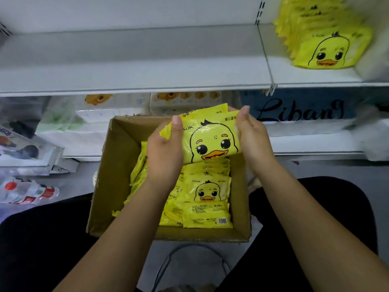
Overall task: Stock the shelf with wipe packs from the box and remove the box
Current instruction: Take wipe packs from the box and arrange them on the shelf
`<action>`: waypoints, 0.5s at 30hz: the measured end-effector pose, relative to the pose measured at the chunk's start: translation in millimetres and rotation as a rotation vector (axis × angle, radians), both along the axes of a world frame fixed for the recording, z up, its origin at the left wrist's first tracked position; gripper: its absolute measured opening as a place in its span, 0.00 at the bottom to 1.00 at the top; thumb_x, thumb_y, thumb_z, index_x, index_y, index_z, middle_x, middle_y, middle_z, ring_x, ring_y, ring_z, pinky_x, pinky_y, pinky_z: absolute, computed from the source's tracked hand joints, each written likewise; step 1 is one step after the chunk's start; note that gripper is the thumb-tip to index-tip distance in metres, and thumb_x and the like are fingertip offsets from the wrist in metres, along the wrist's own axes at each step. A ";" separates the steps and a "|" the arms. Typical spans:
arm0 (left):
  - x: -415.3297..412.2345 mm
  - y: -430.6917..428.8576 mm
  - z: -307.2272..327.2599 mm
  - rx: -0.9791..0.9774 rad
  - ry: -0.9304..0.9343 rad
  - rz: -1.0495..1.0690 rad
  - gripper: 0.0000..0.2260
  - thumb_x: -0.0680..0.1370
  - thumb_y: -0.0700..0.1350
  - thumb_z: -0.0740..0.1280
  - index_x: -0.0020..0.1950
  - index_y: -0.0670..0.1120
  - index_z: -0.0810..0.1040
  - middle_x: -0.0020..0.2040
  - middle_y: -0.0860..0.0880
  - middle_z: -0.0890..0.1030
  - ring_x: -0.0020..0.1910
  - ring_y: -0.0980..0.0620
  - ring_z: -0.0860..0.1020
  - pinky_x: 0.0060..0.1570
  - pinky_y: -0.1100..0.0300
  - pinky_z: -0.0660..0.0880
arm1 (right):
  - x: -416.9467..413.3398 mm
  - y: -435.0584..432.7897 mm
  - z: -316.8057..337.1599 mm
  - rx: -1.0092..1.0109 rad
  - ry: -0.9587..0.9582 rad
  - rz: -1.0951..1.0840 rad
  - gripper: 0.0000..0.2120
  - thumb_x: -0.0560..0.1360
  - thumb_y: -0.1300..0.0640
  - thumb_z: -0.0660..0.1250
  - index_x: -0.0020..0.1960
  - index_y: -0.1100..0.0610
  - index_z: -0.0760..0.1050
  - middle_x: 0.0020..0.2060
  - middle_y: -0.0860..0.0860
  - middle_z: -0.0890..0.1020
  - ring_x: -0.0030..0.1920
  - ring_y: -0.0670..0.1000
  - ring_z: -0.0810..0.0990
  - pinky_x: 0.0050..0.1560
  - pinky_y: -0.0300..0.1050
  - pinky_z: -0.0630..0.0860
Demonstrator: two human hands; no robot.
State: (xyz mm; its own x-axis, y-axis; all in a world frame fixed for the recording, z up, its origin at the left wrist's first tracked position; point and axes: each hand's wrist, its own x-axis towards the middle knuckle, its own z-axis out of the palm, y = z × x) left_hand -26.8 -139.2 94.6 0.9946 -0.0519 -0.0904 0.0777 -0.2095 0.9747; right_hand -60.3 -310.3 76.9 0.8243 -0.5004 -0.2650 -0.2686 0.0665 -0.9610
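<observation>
An open cardboard box [117,165] sits on the floor between my knees, with several yellow duck-face wipe packs [207,199] lying inside. Above the box I hold a small bunch of the same yellow wipe packs [212,142] between both hands. My left hand [166,150] grips the bunch's left edge, thumb on the front. My right hand [252,135] clasps its right edge. A row of wipe packs [328,45] stands on the white shelf [147,66] at the upper right.
The shelf's left and middle part is bare white board. Below it, the lower shelf holds tissue packages [88,121] and a blue "Libang" package [301,110]. Plastic bottles [27,190] lie on the floor at left. A metal stool frame [189,262] shows beneath me.
</observation>
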 end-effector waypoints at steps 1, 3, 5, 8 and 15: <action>4.5 -6.4 1.5 0.003 -0.029 0.005 0.22 0.85 0.55 0.61 0.32 0.48 0.68 0.26 0.56 0.62 0.27 0.56 0.59 0.27 0.61 0.57 | 4.7 -8.1 1.0 0.019 -0.010 -0.007 0.23 0.84 0.39 0.52 0.64 0.48 0.80 0.52 0.47 0.85 0.54 0.47 0.82 0.56 0.44 0.79; 13.2 -19.0 4.3 0.004 -0.067 0.016 0.22 0.85 0.55 0.60 0.33 0.46 0.66 0.27 0.52 0.58 0.26 0.56 0.56 0.25 0.61 0.55 | 14.1 -23.2 1.9 0.018 -0.023 -0.011 0.25 0.82 0.36 0.53 0.61 0.48 0.82 0.46 0.53 0.85 0.45 0.53 0.82 0.47 0.47 0.79; 24.7 -33.0 5.3 0.001 -0.076 0.038 0.23 0.85 0.56 0.59 0.38 0.40 0.74 0.26 0.52 0.58 0.24 0.58 0.56 0.24 0.63 0.55 | 23.8 -37.9 5.2 0.005 -0.043 -0.013 0.33 0.78 0.31 0.55 0.62 0.57 0.79 0.47 0.61 0.83 0.43 0.54 0.79 0.46 0.49 0.74; 41.0 -60.7 14.1 0.014 -0.098 0.005 0.25 0.84 0.58 0.57 0.48 0.36 0.78 0.23 0.56 0.58 0.22 0.58 0.58 0.23 0.66 0.57 | 34.2 -65.9 16.2 -0.089 -0.071 -0.061 0.35 0.83 0.37 0.53 0.60 0.72 0.71 0.35 0.55 0.75 0.36 0.49 0.70 0.37 0.42 0.66; 68.8 -145.0 33.6 0.104 -0.226 -0.125 0.23 0.86 0.57 0.56 0.31 0.53 0.63 0.22 0.54 0.60 0.23 0.55 0.60 0.24 0.64 0.57 | 31.7 -131.8 17.0 -0.179 -0.129 -0.242 0.26 0.85 0.42 0.53 0.36 0.57 0.71 0.28 0.44 0.72 0.28 0.43 0.69 0.31 0.35 0.65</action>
State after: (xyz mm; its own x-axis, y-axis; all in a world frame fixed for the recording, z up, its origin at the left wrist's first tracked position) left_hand 42.0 -284.2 128.2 0.9765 -0.1778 0.1217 -0.1721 -0.3037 0.9371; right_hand -28.6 -442.0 94.0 0.6965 -0.7153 -0.0566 -0.1411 -0.0593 -0.9882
